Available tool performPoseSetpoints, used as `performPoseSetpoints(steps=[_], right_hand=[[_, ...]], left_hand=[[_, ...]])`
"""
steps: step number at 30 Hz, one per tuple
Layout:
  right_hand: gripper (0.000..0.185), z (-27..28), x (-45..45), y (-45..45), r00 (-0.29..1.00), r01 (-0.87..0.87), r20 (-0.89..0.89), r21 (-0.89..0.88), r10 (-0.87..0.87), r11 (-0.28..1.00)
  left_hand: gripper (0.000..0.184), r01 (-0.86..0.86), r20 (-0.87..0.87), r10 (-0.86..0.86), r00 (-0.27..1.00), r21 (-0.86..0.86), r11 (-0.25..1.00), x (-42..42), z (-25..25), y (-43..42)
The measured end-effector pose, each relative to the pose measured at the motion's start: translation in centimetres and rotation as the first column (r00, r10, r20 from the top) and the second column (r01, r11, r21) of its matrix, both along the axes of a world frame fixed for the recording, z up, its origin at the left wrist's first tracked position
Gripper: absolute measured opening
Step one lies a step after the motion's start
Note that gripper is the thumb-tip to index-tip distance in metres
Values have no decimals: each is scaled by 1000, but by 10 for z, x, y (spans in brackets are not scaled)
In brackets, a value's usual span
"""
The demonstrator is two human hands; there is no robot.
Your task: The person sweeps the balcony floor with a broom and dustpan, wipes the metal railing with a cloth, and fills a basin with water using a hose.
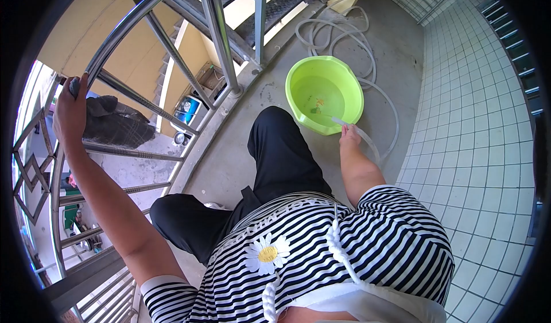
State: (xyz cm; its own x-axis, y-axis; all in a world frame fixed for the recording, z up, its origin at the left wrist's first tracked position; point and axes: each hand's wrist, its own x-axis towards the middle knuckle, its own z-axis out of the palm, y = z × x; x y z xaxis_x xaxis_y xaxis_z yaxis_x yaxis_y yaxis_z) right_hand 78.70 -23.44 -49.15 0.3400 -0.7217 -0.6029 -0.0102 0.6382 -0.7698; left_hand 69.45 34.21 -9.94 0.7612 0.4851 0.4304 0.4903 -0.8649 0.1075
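Observation:
My left hand (pixel 70 113) is raised at the metal railing (pixel 120 30), its fingers closed round a dark grey cloth (pixel 117 129). A bit of grey shows between the fingers, and the rest of the cloth hangs down beside the rail. My right hand (pixel 350 136) grips a clear hose (pixel 367 139) close to its end. That end points over the near rim of a lime-green basin (pixel 295 102) on the floor. Shallow water and a small orange and green patch show at the basin's bottom.
Loops of the hose (pixel 330 30) lie on the grey concrete floor (pixel 396 30) behind the basin. A white tiled wall (pixel 453 168) runs along the right. Through the railing, a lower level shows stairs and a blue object (pixel 188 109).

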Motion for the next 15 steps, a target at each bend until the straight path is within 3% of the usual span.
performPoseSetpoints(steps=[15], right_hand=[[17,-10,-6,-1,999,-8,33,-15,8,1000]], left_hand=[[50,-19,19,18,1000,33,999,0,-2,0]])
